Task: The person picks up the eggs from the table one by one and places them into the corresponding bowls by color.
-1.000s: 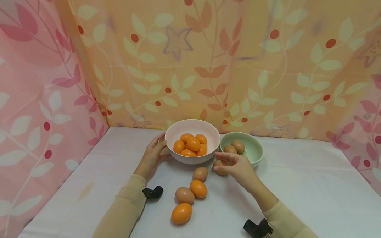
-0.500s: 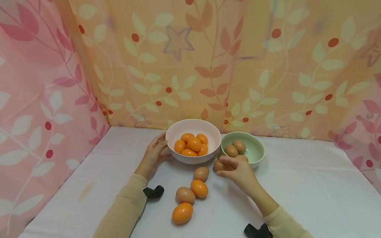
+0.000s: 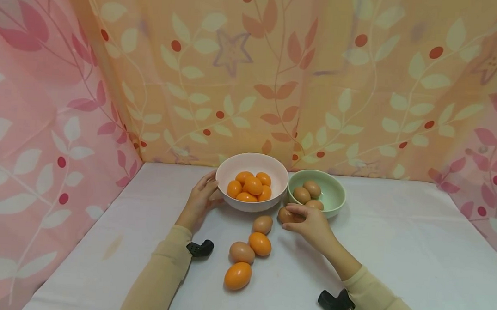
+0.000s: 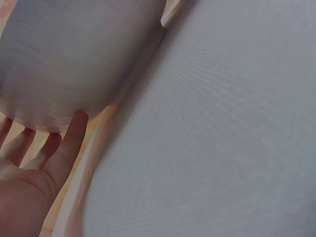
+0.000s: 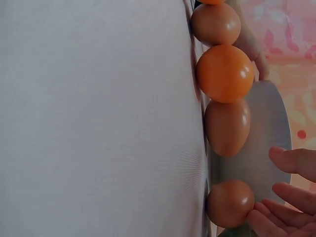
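My left hand [image 3: 200, 200] rests against the left side of a pale pink bowl [image 3: 278, 175], its fingers and thumb touching the outer wall in the left wrist view. Several small orange eggs [image 3: 253, 186] lie inside that bowl. Over a brown egg [image 3: 286, 215] on the table hovers my right hand [image 3: 312, 224], thumb and fingers apart; in the right wrist view the lower fingertips [image 5: 256, 219] come up beside this egg [image 5: 230, 203], and whether they touch it I cannot tell. Three brown eggs [image 3: 312, 189] sit in the green bowl [image 3: 334, 191] just behind the right hand.
A slanting row of loose eggs runs toward the front: a brown egg [image 3: 262, 224], an orange egg [image 3: 260, 244], another brown egg [image 3: 242, 252] and another orange egg [image 3: 238, 275]. A white cloth [image 3: 415, 254] covers the table. Patterned curtains [image 3: 230, 94] hang behind and at both sides.
My right hand has drawn slightly down and right from the pink bowl's edge, and a third brown egg now shows in the green bowl. The left hand stays against the pink bowl.
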Motion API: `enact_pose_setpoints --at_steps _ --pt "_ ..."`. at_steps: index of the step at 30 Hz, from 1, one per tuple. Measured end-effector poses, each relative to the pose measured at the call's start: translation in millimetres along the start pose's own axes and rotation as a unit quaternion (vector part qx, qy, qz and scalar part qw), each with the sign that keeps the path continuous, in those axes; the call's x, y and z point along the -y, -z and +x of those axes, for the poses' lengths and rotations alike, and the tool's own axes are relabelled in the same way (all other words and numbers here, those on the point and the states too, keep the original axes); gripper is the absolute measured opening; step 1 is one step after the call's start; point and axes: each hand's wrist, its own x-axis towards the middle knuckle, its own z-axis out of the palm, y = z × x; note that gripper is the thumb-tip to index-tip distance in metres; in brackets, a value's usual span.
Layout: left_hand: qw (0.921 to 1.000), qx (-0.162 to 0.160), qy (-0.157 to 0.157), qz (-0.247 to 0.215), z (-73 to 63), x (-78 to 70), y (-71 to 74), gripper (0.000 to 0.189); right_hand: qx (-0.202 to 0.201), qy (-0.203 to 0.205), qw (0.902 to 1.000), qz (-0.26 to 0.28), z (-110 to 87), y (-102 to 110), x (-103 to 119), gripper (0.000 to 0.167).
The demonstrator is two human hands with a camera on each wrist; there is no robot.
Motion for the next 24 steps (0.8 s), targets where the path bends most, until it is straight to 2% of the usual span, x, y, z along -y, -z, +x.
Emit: enact_pose_setpoints --at_steps 11,18,24 --pt "1.0 -0.006 0.004 -0.001 0.5 1.0 -0.4 0.049 0.001 0.009 0.9999 0.014 1.5 -4.0 -1.9 0.047" --pt "1.0 -0.002 0.0 -0.003 1.2 2.2 1.0 0.05 0.034 -0.031 0.9982 -0.037 8.3 -14.1 0.8 0.051" --pt "1.0 -0.002 0.001 -0.001 0.8 0.1 -0.5 0.05 0.035 -0.015 0.9975 -0.06 14.4 -19.3 0.6 0.042"
